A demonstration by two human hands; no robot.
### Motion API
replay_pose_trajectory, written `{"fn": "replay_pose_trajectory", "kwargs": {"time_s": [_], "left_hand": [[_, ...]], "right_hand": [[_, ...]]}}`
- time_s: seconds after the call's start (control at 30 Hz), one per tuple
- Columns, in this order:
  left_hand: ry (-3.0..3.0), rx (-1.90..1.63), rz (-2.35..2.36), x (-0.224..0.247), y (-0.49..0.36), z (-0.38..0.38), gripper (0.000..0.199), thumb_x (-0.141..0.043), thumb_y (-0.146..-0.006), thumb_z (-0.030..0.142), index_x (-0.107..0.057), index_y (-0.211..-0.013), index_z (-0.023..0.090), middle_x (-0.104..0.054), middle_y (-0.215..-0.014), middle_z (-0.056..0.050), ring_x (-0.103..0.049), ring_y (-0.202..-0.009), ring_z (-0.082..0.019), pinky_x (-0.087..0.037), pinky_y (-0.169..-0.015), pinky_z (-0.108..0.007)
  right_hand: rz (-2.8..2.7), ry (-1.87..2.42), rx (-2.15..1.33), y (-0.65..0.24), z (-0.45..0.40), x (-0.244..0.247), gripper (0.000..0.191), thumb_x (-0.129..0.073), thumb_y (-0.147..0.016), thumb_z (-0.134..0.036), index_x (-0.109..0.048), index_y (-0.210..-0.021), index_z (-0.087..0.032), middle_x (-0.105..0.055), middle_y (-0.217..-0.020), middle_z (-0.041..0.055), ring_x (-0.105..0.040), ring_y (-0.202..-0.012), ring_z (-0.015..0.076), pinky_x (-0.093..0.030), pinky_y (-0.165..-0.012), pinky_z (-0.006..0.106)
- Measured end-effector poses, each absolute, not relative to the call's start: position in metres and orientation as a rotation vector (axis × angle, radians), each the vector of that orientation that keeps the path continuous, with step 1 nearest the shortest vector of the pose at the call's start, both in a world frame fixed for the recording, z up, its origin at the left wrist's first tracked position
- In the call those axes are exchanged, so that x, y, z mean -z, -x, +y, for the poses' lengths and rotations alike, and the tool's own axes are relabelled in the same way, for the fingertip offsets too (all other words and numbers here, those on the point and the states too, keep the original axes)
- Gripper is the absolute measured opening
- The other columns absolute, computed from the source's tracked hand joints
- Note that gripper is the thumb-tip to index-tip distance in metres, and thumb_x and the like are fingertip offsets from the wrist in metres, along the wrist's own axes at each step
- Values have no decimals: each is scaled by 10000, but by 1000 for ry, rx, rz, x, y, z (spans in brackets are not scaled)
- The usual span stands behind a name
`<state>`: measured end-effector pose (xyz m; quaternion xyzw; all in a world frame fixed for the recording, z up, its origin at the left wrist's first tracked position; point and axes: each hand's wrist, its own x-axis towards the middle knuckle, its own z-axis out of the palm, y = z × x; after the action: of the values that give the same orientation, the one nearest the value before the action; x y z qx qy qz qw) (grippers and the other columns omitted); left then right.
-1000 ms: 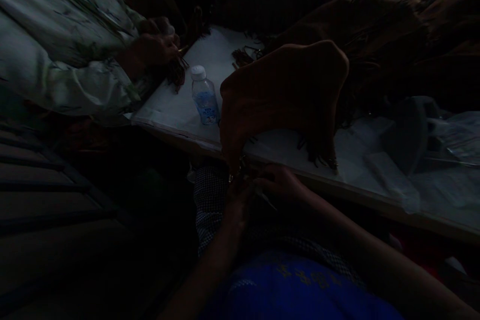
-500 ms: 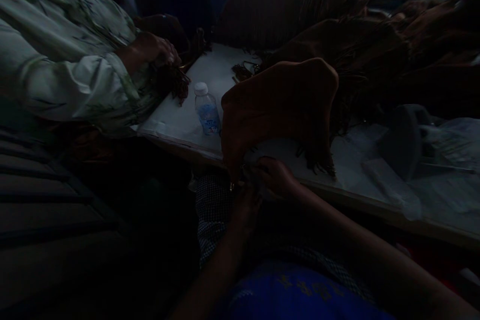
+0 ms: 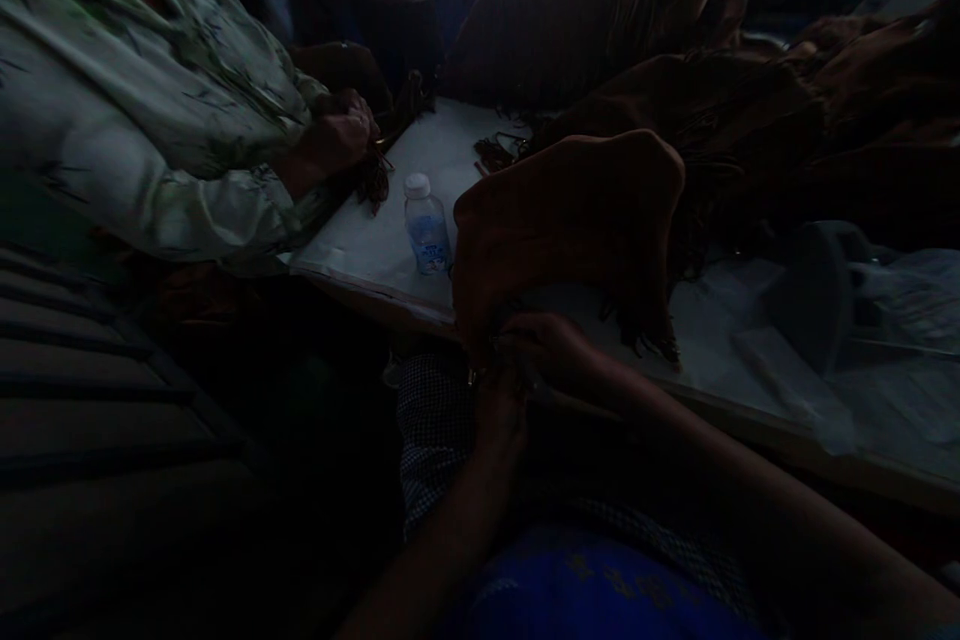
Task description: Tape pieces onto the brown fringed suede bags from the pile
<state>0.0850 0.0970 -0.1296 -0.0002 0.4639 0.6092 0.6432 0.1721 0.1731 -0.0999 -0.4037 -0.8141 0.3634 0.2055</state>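
Observation:
A brown suede-like piece (image 3: 570,210) with fringe along its lower right side lies on the white table and hangs over the near edge. My left hand (image 3: 499,405) is closed on its lower left corner, below the tabletop. Close beside it, my right hand (image 3: 551,345) has its fingers curled together at the same corner. A dim greyish shape shows under the right hand, too dark to name. A small bit of metal (image 3: 472,377) glints by the left hand. Darkness hides most of my fingertips.
A capped plastic bottle (image 3: 427,230) stands on the white table (image 3: 360,265), left of the suede. A co-worker's hands (image 3: 337,135) handle dark fringed material at the left. More brown fringed pieces (image 3: 750,110) pile up behind. A grey object (image 3: 814,295) and clear plastic (image 3: 919,295) lie right.
The view has shifted slightly, so the table things sit a little lower and further right. My right fingers have moved closer to the left hand. The co-worker's hands have come together.

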Motion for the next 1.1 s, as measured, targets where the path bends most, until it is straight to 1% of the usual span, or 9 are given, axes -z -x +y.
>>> {"fn": "replay_pose_trajectory", "kwargs": {"time_s": [0.13,0.27,0.4,0.53,0.63,0.73,0.83,0.93,1.1], "left_hand": [[34,-1430,1026,130,-86,99,316,-710,-653,348,-631,-907,179,-650,-974,-53,-605,-868,-157,-465,-720,-260],[55,-1452,1000,130,-85,100,316,-707,-661,346,-633,-914,171,-656,-956,-54,-611,-846,-155,-472,-721,-257],[64,-1456,935,130,-82,99,259,-675,-706,287,-630,-944,195,-648,-1012,-39,-606,-906,-155,-475,-759,-257],[131,-1443,899,128,-81,102,217,-633,-743,202,-624,-959,195,-653,-1004,-42,-610,-903,-154,-480,-763,-261],[225,-1408,896,122,-83,105,161,-581,-780,186,-629,-934,183,-664,-935,-37,-620,-833,-140,-484,-709,-248],[308,-1411,859,117,-84,108,122,-554,-797,196,-638,-882,174,-667,-870,-26,-621,-776,-127,-483,-666,-235],[324,-1396,862,117,-85,108,136,-573,-783,228,-640,-884,166,-668,-870,-37,-624,-789,-142,-489,-665,-246],[329,-1390,872,119,-84,108,151,-585,-771,221,-638,-897,157,-666,-890,-44,-621,-816,-145,-489,-687,-244],[330,-1391,923,123,-83,108,133,-604,-750,208,-636,-876,178,-663,-914,-23,-616,-830,-135,-481,-708,-242]], "right_hand": [[-2316,1146,-1079,-173,180,100,236,-524,-807,-345,-653,-756,-154,-622,-691,22,-515,-610,118,-329,-546,218],[-2340,1124,-1203,-171,191,105,192,-553,-769,-290,-667,-781,-136,-638,-727,19,-535,-636,116,-335,-552,204],[-2306,1165,-1148,-166,192,109,162,-517,-778,-217,-656,-753,-137,-634,-727,23,-543,-655,121,-345,-567,206],[-2310,1196,-971,-163,184,106,147,-489,-793,-195,-631,-786,-159,-644,-792,32,-565,-719,137,-359,-609,216],[-2299,1278,-846,-162,179,101,131,-489,-796,-221,-610,-821,-180,-640,-780,17,-561,-684,132,-356,-590,215],[-2159,1240,-884,-161,174,101,169,-496,-789,-211,-599,-922,-195,-654,-836,12,-579,-724,130,-388,-624,212],[-1968,1321,-905,-165,167,106,233,-518,-788,-250,-602,-992,-178,-659,-935,53,-597,-819,157,-420,-684,235],[-1946,1480,-905,-170,157,111,258,-554,-767,-343,-638,-932,-164,-668,-892,76,-607,-793,188,-429,-660,262],[-1904,1466,-962,-170,151,113,154,-503,-784,-240,-636,-777,-164,-649,-753,34,-587,-676,142,-402,-581,224]]}}
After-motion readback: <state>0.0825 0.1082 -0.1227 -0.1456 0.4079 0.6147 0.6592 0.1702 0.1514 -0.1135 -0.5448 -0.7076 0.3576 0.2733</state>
